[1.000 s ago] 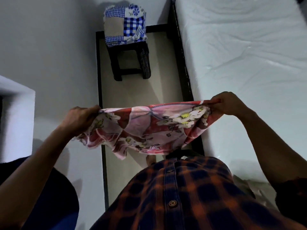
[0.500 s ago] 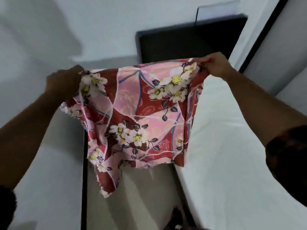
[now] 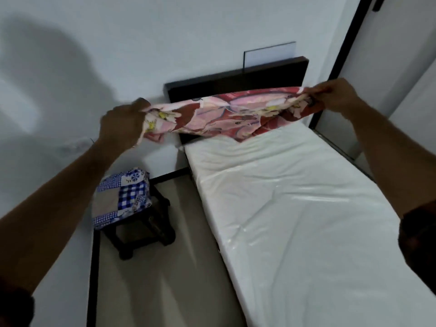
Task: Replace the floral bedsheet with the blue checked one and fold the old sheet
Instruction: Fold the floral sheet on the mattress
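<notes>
Floral bedsheet stretched between hands; left hand, right hand gripping opposite ends.

Both your arms are extended forward and raised, well apart. Your left hand is closed in a fist on the left edge of the floral bedsheet. Your right hand, farther away, pinches its right edge.

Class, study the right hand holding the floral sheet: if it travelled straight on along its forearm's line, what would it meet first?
Probably the dark headboard near its right end, then the wall; depth is unclear. The right hand grips the floral sheet.
</notes>
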The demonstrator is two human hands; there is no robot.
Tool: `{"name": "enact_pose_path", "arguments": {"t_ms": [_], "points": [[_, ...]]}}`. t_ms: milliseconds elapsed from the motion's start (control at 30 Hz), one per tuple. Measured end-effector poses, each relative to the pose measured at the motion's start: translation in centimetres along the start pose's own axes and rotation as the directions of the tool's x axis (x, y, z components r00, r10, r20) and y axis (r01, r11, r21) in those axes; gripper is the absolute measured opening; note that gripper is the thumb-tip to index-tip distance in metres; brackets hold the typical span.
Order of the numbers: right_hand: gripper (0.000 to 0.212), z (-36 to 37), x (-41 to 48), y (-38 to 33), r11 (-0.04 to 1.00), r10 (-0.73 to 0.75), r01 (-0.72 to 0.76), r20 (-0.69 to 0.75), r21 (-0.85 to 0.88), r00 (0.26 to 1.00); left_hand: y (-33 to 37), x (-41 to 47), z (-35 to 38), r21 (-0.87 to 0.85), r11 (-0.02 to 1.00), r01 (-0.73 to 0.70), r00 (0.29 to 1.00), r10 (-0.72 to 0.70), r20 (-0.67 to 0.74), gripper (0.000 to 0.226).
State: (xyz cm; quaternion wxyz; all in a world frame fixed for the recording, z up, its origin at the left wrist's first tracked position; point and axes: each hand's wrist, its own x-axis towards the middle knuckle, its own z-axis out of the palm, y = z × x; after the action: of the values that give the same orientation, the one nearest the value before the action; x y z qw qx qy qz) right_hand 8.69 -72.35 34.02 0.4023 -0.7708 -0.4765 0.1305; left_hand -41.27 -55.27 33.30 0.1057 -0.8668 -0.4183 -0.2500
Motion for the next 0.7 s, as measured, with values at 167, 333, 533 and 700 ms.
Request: {"name": "enact_pose_path", "arguments": {"t_ms": [167,333,533,700], "points": [[0.019,1.3,-7.8,14.6,0.946,0.313,-0.319,-0.081,-0.062,0.946,7.3,-7.2,8.8,-0.233,0.971,-0.058,0.952,0.124,0.28,0.033],[0.017,4.4,-19.6,24.6,0.765,0.64,-0.642,-0.179,0.055,0.747,13.6,-17.3,15.9,-0.386,0.92,0.066,0.796,0.185,0.577,0.041],[0.008,5.4,-29.2,31.7,0.423,0.901,-0.856,-0.242,0.297,0.361,18.6,-25.7,20.7,-0.436,0.881,0.183,0.642,0.229,0.732,0.036],[0.019,6.1,-31.6,35.8,0.283,0.959,-0.798,-0.154,0.532,0.237,20.0,-27.0,23.3,-0.486,0.839,0.246,0.604,0.26,0.753,0.032]]}}
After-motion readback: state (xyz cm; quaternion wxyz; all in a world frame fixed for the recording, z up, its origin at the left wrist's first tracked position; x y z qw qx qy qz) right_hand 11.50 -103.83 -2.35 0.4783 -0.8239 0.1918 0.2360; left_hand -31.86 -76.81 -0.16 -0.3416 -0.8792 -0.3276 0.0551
